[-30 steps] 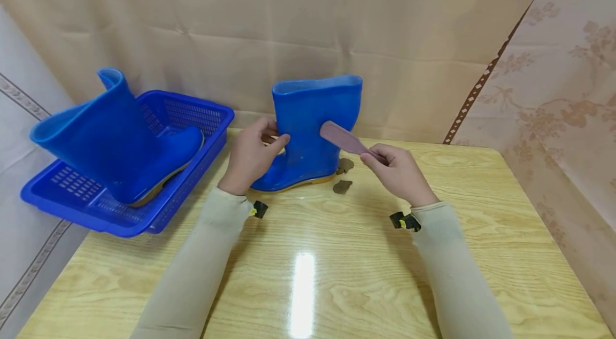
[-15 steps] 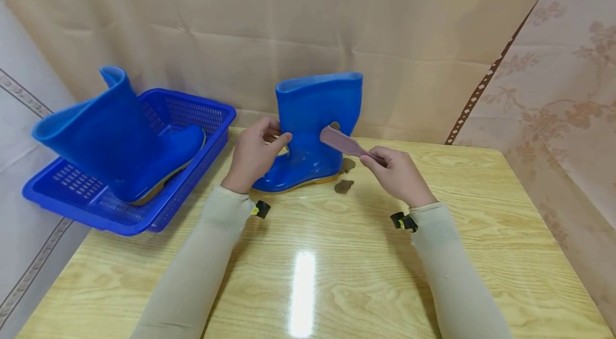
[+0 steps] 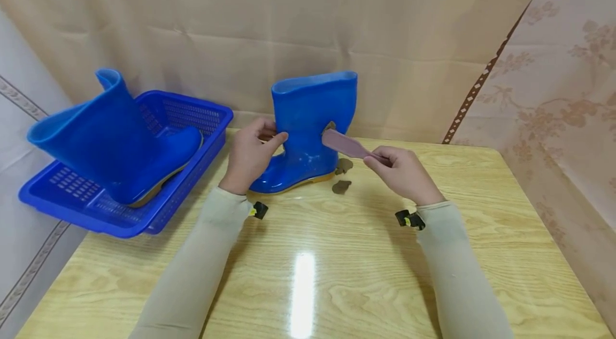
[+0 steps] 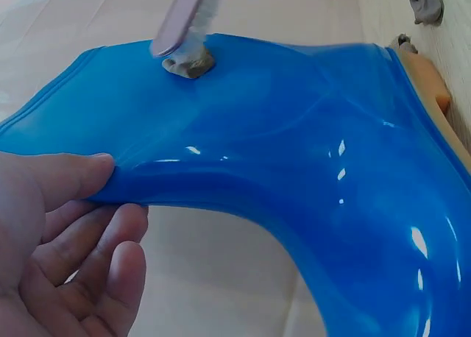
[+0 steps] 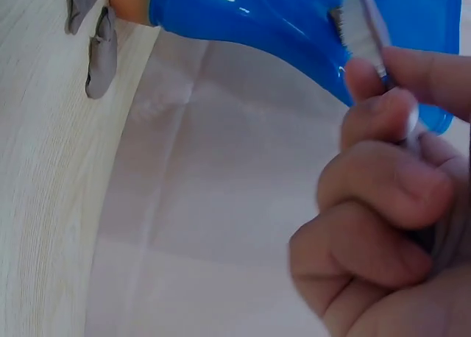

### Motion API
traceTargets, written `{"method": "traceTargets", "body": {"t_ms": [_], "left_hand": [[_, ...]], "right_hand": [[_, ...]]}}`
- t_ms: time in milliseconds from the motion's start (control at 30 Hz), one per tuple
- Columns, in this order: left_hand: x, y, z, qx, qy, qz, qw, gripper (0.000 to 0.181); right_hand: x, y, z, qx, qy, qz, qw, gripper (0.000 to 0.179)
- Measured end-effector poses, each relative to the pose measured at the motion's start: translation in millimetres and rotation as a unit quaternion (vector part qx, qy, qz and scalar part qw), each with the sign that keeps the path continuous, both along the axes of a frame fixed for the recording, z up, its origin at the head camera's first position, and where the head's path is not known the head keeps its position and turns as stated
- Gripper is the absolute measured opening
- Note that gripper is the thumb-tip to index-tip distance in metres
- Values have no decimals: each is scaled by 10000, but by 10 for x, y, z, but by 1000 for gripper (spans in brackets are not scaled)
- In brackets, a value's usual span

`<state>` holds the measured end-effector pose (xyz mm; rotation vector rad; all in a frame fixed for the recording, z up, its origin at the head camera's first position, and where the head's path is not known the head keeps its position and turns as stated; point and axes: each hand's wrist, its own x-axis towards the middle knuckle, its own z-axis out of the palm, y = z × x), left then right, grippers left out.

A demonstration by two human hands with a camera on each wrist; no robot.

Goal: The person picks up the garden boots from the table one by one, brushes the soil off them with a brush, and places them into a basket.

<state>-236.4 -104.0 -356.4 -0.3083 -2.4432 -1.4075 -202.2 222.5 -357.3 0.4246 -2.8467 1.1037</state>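
A blue rubber boot point(image 3: 308, 109) with a yellowish sole stands upright on the table, toe to the left. My left hand point(image 3: 252, 154) pinches the front of its shaft between thumb and fingers, as the left wrist view shows. In my right hand point(image 3: 401, 173) is the handle of a pinkish brush point(image 3: 344, 144) with white bristles point(image 5: 360, 28). Those bristles meet a grey-brown lump of mud point(image 4: 190, 62) on the side of the shaft, towards its back edge. Two more mud lumps point(image 3: 341, 186) lie on the table by the heel.
On the left, a blue plastic basket point(image 3: 159, 218) with perforated walls holds a second blue boot point(image 3: 120, 141), tilted and leaning over the rim. A beige curtain point(image 3: 409, 34) hangs behind the wood-grain table point(image 3: 366, 275), and a floral cloth point(image 3: 568, 87) covers the right side.
The brush head has shifted slightly down and right across the shaft, and the mud lump it covered a second ago now shows above it. The left hand keeps its pinch on the boot.
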Motion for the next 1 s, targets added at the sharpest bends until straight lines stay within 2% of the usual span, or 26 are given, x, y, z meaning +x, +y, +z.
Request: {"method": "traceTargets", "body": {"t_ms": [200,300,433,600,767,900,1000], "left_hand": [[33,33,11,48,206,-53,9998,23],[40,48,19,-1,328,-70,9994,22],[39,57,19,-51,390,-90,9992,20],[29,33,12,-67,302,-3,9995,19],[24,-13,18,-1,251,180,9995,20],[19,-29,34,-13,184,228,9996,23],[15,-29,48,-75,267,101,9996,22]], "right_hand": [[-23,-97,-46,-285,364,357,9983,22],[-32,-124,-62,-329,495,365,9976,21],[-44,-120,-68,-75,662,144,9977,23],[-47,-85,-61,156,489,-169,9985,23],[-58,-36,-83,338,323,-205,9987,27],[-59,-15,-84,349,237,-19,9991,26],[-38,-31,-67,194,242,314,9990,24]]}}
